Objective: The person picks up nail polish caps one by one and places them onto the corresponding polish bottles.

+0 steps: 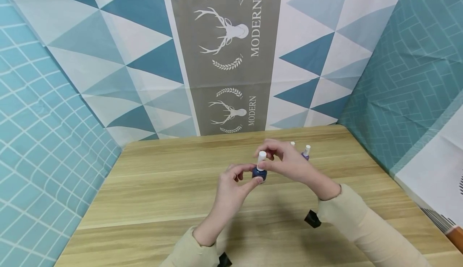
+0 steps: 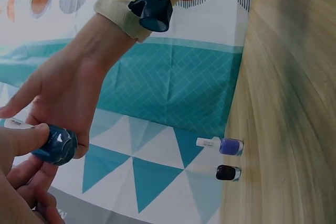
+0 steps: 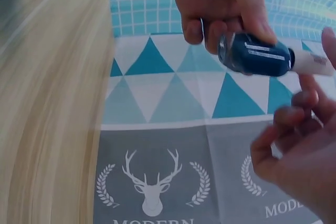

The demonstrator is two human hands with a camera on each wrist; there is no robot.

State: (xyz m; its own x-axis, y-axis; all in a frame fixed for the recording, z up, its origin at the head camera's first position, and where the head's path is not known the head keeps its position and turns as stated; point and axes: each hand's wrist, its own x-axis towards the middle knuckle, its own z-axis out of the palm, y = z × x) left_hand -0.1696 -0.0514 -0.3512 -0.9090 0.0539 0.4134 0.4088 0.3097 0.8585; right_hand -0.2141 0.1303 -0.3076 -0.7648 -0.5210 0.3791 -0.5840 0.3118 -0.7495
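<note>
A dark blue nail polish bottle (image 1: pixel 259 174) with a tall white cap (image 1: pixel 262 155) is held upright above the table. My left hand (image 1: pixel 231 186) pinches its glass body between thumb and fingers, seen also in the right wrist view, where the blue bottle (image 3: pixel 260 56) shows small white print. At the cap, my right hand (image 1: pixel 289 163) has its thumb and a finger on opposite sides. Beyond the right hand stand a purple nail polish bottle (image 2: pixel 231 146) with a white cap and a very dark bottle (image 2: pixel 226 172); the right hand partly covers them in the head view.
The wooden table (image 1: pixel 155 178) runs up to a patterned cloth (image 1: pixel 231 58) at the back. Tiled-pattern cloths hang at the left (image 1: pixel 32 138) and right (image 1: pixel 408 70). A small black device (image 1: pixel 312 219) sits at the right cuff.
</note>
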